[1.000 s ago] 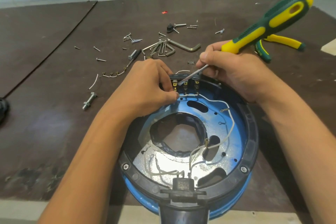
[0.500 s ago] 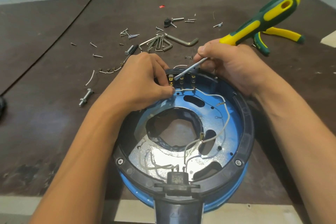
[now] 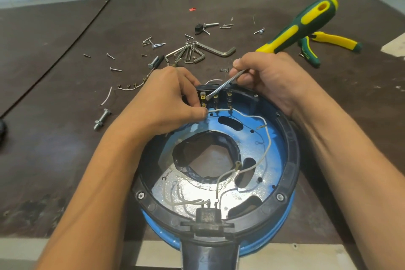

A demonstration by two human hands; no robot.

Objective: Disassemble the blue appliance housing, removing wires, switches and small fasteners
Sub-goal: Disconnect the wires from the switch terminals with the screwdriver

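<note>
The blue housing (image 3: 258,138) sits open side up on the counter (image 3: 65,116), near its front edge. The right hand (image 3: 269,76) grips the screwdriver (image 3: 300,26), tip at the switch (image 3: 219,96) terminals on the far rim. The left hand (image 3: 166,98) pinches a white wire (image 3: 219,110) beside that tip. If the blade slips, it could jab those fingers (image 3: 197,114).

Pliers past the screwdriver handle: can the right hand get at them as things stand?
Probably not yet. The pliers lie uncovered on the table beyond the right hand, so the way looks free, but that hand grips the screwdriver and would likely have to set it down first.
</note>
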